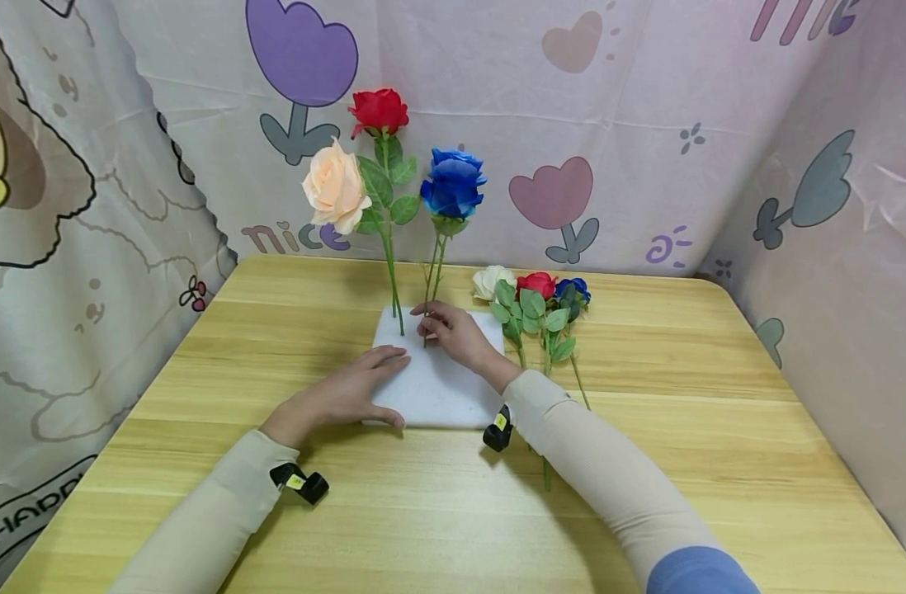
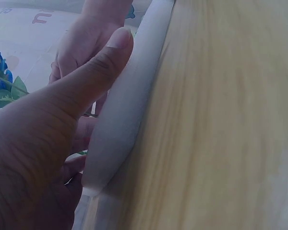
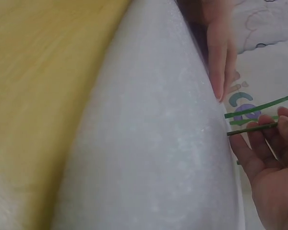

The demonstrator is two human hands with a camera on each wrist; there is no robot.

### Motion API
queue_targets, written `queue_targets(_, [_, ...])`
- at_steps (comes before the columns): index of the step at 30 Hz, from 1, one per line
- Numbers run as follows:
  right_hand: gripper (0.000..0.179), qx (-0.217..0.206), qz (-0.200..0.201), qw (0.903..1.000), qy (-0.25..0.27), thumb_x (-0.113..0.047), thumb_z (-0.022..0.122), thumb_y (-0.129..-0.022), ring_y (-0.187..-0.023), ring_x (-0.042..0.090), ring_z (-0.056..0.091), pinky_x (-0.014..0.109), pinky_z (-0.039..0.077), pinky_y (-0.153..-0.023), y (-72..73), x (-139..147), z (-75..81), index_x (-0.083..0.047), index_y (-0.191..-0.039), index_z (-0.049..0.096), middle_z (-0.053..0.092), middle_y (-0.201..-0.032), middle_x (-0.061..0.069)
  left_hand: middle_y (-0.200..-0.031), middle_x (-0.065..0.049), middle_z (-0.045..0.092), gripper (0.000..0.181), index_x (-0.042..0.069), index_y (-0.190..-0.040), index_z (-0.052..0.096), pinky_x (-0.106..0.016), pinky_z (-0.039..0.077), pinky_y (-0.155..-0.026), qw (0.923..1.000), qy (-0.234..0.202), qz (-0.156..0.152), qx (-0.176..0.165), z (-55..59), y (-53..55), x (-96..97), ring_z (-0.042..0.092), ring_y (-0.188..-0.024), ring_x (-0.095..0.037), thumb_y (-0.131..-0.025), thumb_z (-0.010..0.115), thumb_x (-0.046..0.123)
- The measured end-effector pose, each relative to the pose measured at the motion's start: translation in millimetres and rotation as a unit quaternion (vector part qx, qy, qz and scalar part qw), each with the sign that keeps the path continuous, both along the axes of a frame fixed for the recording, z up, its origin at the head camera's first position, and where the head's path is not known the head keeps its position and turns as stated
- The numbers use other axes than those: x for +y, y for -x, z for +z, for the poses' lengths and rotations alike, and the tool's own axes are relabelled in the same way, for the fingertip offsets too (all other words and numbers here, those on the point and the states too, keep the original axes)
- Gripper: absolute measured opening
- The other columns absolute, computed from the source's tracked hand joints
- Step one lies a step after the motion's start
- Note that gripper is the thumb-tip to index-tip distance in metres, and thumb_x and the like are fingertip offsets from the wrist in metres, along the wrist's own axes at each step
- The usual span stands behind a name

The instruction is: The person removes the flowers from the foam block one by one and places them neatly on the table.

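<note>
A white foam block [image 1: 453, 388] lies on the table, with a peach rose [image 1: 337, 188] and a red rose [image 1: 379, 111] standing at its back left. My right hand [image 1: 456, 334] pinches the lower stem of a blue rose [image 1: 453, 186], the stem's end meeting the block's top in the right wrist view. A second thin stem runs up beside it to the blue bloom; whether it belongs to another flower I cannot tell. My left hand [image 1: 349, 388] rests on the block's left side with fingers straight, its thumb [image 2: 105, 62] along the front edge.
Right of the block lie a white rose [image 1: 493, 282], a red rose [image 1: 536, 285] and a blue rose [image 1: 573, 290], stems pointing toward me. My right forearm crosses over those stems. A printed cloth [image 1: 631, 124] hangs behind the wooden table [image 1: 683, 462].
</note>
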State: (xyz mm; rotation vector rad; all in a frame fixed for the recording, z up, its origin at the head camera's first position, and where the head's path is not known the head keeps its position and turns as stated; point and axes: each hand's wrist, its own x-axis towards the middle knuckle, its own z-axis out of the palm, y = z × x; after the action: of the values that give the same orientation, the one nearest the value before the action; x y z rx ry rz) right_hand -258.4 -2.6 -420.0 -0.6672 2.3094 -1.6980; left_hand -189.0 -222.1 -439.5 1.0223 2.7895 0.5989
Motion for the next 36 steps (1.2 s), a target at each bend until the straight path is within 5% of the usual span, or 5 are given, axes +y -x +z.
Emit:
queue_targets(14, [0.027,0.032,0.012,0.9994,-0.006,-0.007,0.044,-0.105,-0.101,0.038,0.062,0.025,0.057,-0.081,-3.5,6,12.6,0.003,-0.124,0.06,0.062,-0.101,0.024,-0.156,-0.015,0.03,0.112,0.003,-0.15,0.036,-0.049,0.025,-0.116,1.0,0.004,-0.002,-0.005,0.4,-0.3,1.1,0.024,-0.143,-0.036,-0.069,0.071,0.071])
queue_targets(28, [0.023,0.097,-0.002,0.9939,-0.052,-0.007,0.047,-0.103,-0.086,0.021,0.064,0.024,0.058,-0.076,-14.3,15,20.6,-0.006,-0.121,0.062,0.063,-0.092,0.011,-0.155,-0.014,0.031,0.111,0.004,-0.15,0.037,-0.049,0.026,-0.115,0.9999,0.012,-0.005,-0.001,-0.1,0.4,0.3,0.024,-0.143,-0.036,-0.069,0.068,0.073])
queue_targets(36, [0.024,0.122,-0.007,0.9906,-0.061,-0.006,0.048,-0.103,-0.085,0.022,0.066,0.023,0.058,-0.074,-17.9,27,25.6,-0.004,-0.125,0.059,0.066,-0.095,0.018,-0.156,-0.014,0.03,0.112,0.005,-0.151,0.036,-0.05,0.025,-0.115,0.9999,0.014,0.001,-0.005,0.4,0.4,0.7,0.023,-0.143,-0.036,-0.069,0.068,0.074])
